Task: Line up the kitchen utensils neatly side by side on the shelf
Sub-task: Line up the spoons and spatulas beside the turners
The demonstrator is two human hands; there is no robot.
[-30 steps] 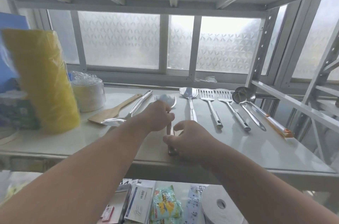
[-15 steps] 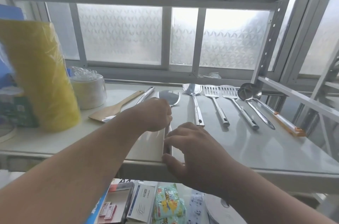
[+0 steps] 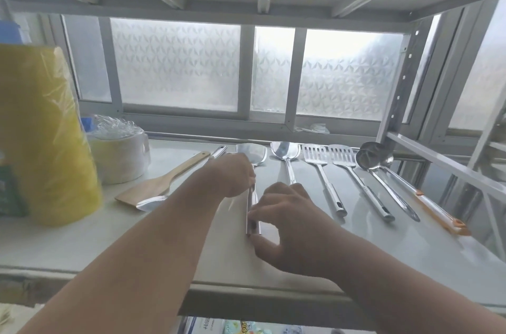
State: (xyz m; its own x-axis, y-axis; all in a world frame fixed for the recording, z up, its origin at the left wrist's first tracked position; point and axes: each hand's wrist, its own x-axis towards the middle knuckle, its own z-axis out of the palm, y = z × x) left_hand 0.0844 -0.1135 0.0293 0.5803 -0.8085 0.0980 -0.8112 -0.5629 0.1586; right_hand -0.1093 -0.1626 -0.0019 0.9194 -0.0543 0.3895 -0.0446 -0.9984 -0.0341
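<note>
A steel turner (image 3: 253,158) lies on the white shelf (image 3: 383,246), head toward the window. My left hand (image 3: 232,177) grips its shaft near the head. My right hand (image 3: 284,221) pinches the handle end between thumb and fingers. To the right lie a steel spoon (image 3: 284,153), two slotted turners (image 3: 317,161) (image 3: 345,158) and two ladles (image 3: 375,158), roughly parallel. Left of my arm a wooden spatula (image 3: 161,183) and another steel utensil (image 3: 152,203) lie slanted, partly hidden by my forearm.
A tall yellow plastic-wrapped roll (image 3: 41,131) and a wrapped stack of white bowls (image 3: 120,155) stand at the shelf's left. Frosted windows close the back. A metal upright (image 3: 402,82) stands at the right. Packets (image 3: 241,328) lie on the lower shelf.
Both hands have slid the steel turner away from me, so its handle end has left the shelf's front edge. The other utensils have not moved.
</note>
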